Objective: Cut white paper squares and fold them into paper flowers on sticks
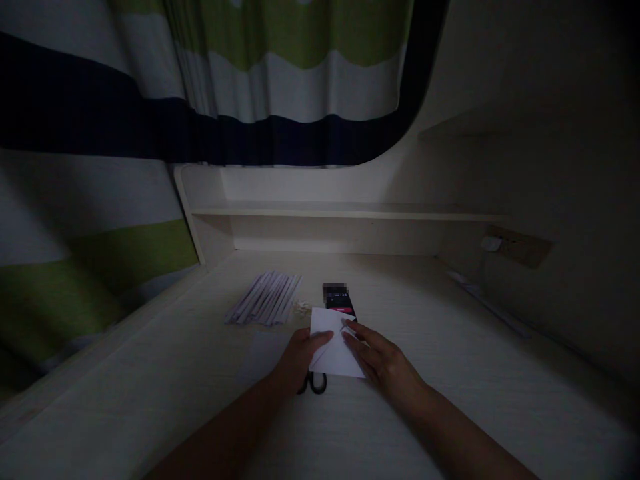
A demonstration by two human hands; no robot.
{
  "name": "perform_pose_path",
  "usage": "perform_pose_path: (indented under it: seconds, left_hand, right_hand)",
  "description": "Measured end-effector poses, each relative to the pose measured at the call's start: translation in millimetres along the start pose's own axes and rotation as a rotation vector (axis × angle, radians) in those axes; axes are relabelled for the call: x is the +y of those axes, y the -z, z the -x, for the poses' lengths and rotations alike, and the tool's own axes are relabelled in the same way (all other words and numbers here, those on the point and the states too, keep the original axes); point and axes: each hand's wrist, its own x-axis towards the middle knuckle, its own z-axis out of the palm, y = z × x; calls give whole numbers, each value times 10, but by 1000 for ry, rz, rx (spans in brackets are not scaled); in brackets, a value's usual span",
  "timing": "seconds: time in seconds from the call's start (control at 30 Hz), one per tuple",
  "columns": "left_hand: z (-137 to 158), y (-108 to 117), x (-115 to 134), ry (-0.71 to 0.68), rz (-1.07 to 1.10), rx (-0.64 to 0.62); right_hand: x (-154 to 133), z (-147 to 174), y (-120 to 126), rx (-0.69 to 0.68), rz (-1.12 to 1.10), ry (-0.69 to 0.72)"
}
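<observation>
A white sheet of paper (330, 362) with a folded flap is held up between my two hands over the desk. My left hand (299, 357) grips its left edge, thumb lying on top and the other fingers mostly hidden behind. On the right side, the fingertips of my right hand (383, 359) pinch the paper near a raised corner of the fold. Black handles of a pair of scissors (318, 383) show just below the paper; their blades are hidden. Another pale paper sheet (261, 352) lies flat on the desk, left of my left hand.
Several thin paper strips or rolls (265, 299) lie side by side at back left. Small pale scraps (301, 307) sit beside them. A phone (340, 301) lies behind the held paper. A shelf (330, 212), curtains (300, 87) and a wall socket with plug (517, 245) surround the desk.
</observation>
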Motion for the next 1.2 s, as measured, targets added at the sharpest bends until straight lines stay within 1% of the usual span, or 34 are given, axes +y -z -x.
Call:
perform_pose_path:
  seconds: [0.2,0.37,0.47,0.53,0.6,0.67,0.73,0.8,0.87,0.97,1.03,1.2]
  left_hand:
    - [30,-9,33,-6,-57,-46]
    - [37,-11,50,-4,-119,-10]
    - [33,-15,64,-7,-172,20]
    - [25,-17,69,2,-196,46]
    - [12,-15,68,16,-228,73]
    - [-3,-6,58,31,-277,116]
    - [-19,9,35,35,-318,148]
    - [-35,30,1,25,-333,149]
    - [-49,51,-34,11,-341,124]
    - [-63,73,-69,-1,-359,92]
    - [-67,79,-76,8,-372,90]
    - [-69,78,-79,14,-364,85]
  right_hand:
    - [4,0,-18,5,-38,-21]
    - [10,17,-43,-12,-64,-18]
    - [-36,-7,-25,-21,-141,-72]
    - [-66,-32,-23,-7,-241,-145]
    - [-73,-55,-45,66,-355,-249]
    - [-56,-72,-93,178,-453,-392]
    - [-29,-85,-149,266,-563,-585]
    - [-12,-96,-193,276,-719,-765]
    - [-10,-107,-218,228,-871,-869]
    - [-15,-109,-241,123,-995,-916]
    - [-5,-97,-263,88,-1056,-938]
    - [43,-65,-309,109,-1179,-980]
